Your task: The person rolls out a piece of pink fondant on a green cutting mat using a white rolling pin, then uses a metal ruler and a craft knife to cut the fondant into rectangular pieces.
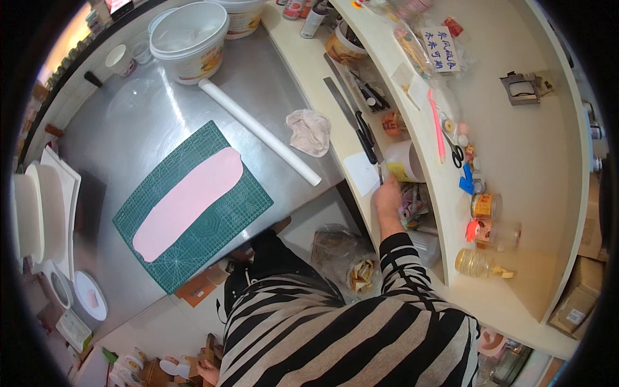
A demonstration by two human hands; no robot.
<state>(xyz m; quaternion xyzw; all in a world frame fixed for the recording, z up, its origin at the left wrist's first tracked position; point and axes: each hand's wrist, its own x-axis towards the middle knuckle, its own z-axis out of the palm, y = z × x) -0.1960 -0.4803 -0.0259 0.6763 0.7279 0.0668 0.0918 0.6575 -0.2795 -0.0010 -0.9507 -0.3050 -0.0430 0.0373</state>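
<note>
On the right, my right hand (388, 198) reaches to the shelf edge, fingers closed around something I cannot make out; a thin dark tip shows above them. Beside it lie a white paper (361, 173), long black-handled knives (364, 132) and a white tub (403, 161) with a yellow label. What looks like my left hand (208, 372) is low at the left of my body, its fingers mostly hidden. A rolled-out pink sheet of dough or fondant (188, 203) lies on a green cutting mat (242, 216), apart from both hands.
A white rolling rod (258, 131) rests across the metal table (129, 135), near a crumpled cloth (309, 132). White buckets (188, 55) stand at the back. Scissors (455, 151), a pink stick (436, 126) and jars (485, 205) line the right shelf. A plastic bag (342, 248) sits below.
</note>
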